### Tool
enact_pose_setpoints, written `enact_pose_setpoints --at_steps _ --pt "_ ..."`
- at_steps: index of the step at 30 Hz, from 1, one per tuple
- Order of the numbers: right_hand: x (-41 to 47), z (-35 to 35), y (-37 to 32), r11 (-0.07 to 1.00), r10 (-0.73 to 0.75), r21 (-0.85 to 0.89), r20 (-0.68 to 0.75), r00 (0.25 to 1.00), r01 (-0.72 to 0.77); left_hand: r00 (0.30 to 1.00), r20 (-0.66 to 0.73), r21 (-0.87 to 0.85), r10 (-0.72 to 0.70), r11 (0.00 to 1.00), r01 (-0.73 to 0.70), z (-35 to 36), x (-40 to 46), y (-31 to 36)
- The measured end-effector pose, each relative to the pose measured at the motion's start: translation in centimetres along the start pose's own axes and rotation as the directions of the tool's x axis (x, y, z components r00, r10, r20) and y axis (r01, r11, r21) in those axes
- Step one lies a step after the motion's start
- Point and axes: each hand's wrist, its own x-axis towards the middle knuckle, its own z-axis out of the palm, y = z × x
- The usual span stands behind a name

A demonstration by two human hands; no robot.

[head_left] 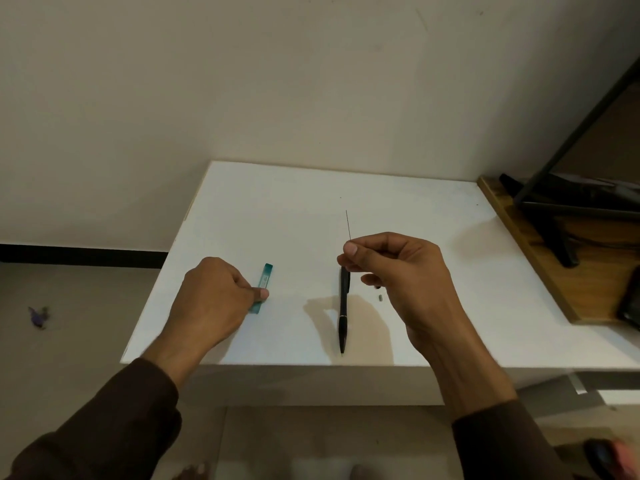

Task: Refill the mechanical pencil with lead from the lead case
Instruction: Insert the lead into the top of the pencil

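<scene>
Pinched lead [348,224] in raised right hand [398,271]

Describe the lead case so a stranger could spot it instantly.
On the white table, look at the left hand. Its fingertips rest on the lead case, a flat translucent teal strip, unlike the black mechanical pencil lying further right.

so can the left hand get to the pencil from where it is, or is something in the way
Probably yes. The left hand rests at the teal lead case, and only bare white table lies between it and the black mechanical pencil. The right hand, pinching a lead, hovers over the pencil's far end.
</scene>
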Motion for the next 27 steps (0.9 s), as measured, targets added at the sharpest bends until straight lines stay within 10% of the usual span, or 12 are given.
enact_pose_setpoints --at_steps 19,27 --pt "0.0 -1.9 0.4 0.996 -0.053 -0.070 -0.061 0.997 0.048 0.960 -0.015 0.045 0.278 0.960 -0.277 8.9 -3.2 5.6" --pt "0.0 -2.2 0.4 0.997 -0.066 -0.050 -0.138 0.988 0.060 0.944 0.027 -0.241 0.330 0.918 -0.314 6.1 -2.0 4.7"
